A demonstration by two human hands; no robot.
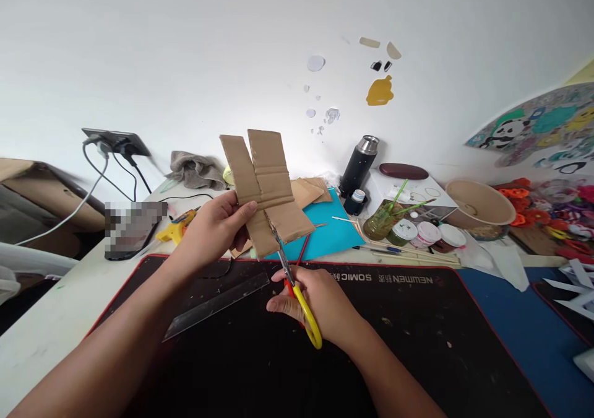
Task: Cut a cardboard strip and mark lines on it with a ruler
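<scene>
A brown piece of corrugated cardboard (271, 186), creased across its middle, is held up over the desk by my left hand (223, 223), with the thumb on its face at the left edge. A long slit splits the cardboard from the top, and another cut opens at its lower edge. My right hand (320, 303) is closed on scissors (306, 313) with yellow and red handles. The scissor blades point up and sit in the lower cut of the cardboard. Part of the blades is hidden by the cardboard.
A black mat (394, 343) covers the desk front, with a dark ruler (218, 306) on it. Behind are blue sheets (331, 232), a thermos (359, 164), paint jars (427, 234), and a glass with green brushes (383, 220). A yellow glue gun (174, 229) and a phone (134, 229) lie left.
</scene>
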